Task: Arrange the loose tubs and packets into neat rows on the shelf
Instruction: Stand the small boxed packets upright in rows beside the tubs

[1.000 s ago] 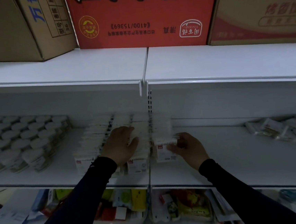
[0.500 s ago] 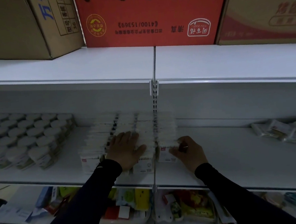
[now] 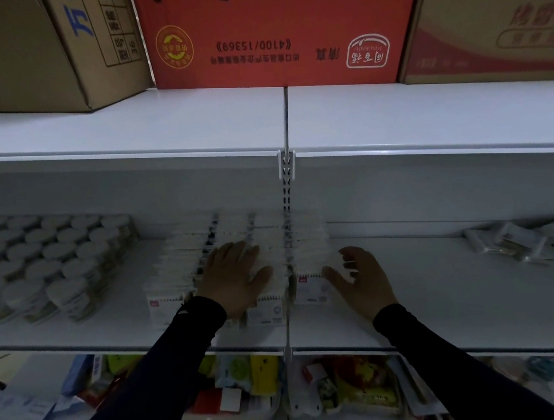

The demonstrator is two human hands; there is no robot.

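Above both hands [image 3: 295,275], red carton [image 3: 278,27] reads "4100/15369" upside down

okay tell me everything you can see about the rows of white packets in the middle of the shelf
The rows of flat white packets stand on edge, packed front to back in several parallel rows running toward the shelf's back wall. Front labels are white with a small red mark. They sit on the white metal shelf, straddling its centre seam. The left hand lies flat on top of them; the right hand is open beside the rightmost row, its thumb near the front packet.
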